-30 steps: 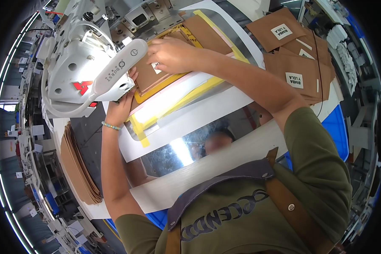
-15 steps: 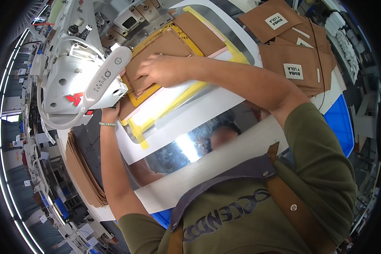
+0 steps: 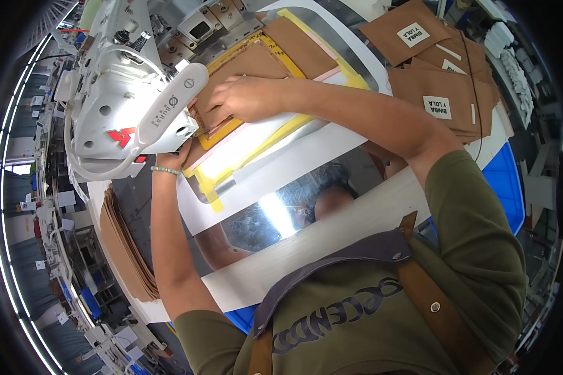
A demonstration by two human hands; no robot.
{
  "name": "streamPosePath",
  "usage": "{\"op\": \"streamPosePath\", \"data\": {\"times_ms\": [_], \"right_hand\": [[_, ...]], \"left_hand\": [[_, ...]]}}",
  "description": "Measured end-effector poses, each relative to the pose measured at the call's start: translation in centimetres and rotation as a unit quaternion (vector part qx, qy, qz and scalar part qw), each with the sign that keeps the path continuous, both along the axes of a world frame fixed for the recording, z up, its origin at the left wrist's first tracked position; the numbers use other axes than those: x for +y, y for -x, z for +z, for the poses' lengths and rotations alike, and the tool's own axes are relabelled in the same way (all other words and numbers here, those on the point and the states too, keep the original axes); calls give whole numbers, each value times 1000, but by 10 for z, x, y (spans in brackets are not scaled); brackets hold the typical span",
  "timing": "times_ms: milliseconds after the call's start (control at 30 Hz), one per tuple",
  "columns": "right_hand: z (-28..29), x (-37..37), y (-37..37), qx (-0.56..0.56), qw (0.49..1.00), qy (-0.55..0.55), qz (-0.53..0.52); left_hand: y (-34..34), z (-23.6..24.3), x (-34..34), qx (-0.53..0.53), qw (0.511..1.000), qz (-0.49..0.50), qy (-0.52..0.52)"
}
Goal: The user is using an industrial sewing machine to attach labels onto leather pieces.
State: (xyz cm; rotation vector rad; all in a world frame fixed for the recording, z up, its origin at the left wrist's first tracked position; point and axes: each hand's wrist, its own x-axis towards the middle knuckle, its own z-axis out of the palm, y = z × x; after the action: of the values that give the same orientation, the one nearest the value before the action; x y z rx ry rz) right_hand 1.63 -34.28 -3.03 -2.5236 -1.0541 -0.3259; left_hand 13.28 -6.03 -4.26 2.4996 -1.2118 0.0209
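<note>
Open way in from the front, between the forearms; the far left is blocked.
A hand could pass low over the shiny plate [image 3: 263,219] and white sheet [image 3: 281,165] to the yellow frame [image 3: 281,53]. At its left, the white machine head [image 3: 97,115] and lamp arm [image 3: 175,94] overhang, hiding part of the left hand [image 3: 180,154]. The right hand [image 3: 241,100] lies over the frame, its forearm barring the right side; beyond, a dark cable [image 3: 472,81] crosses the labelled brown pieces [image 3: 413,87].

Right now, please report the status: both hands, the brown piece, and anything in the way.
Right hand on brown piece inside yellow frame. Left hand partly hidden by white machine head, grip unclear.
</note>
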Motion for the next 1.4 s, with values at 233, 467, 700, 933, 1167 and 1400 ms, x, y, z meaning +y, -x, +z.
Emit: {"op": "streamPosePath", "data": {"times_ms": [233,467,700,933,1167,1400], "right_hand": [[7,6,-5,48,999,15,-9],[12,7,-5,69,997,11,-17],[13,7,-12,132,989,53,-31],[4,11,-12,15,994,72,-82],[4,13,-4,-17,999,16,-38],[6,10,11,13,1000,5,-5]], "left_hand": [[-14,-7,-11,454,810,-22,372],[6,5,-8,-74,990,-62,99],[5,2,-10,26,986,-60,152],[24,-10,13,48,985,30,166],[55,3,46,107,966,117,204],[107,32,53,90,974,94,184]]}}
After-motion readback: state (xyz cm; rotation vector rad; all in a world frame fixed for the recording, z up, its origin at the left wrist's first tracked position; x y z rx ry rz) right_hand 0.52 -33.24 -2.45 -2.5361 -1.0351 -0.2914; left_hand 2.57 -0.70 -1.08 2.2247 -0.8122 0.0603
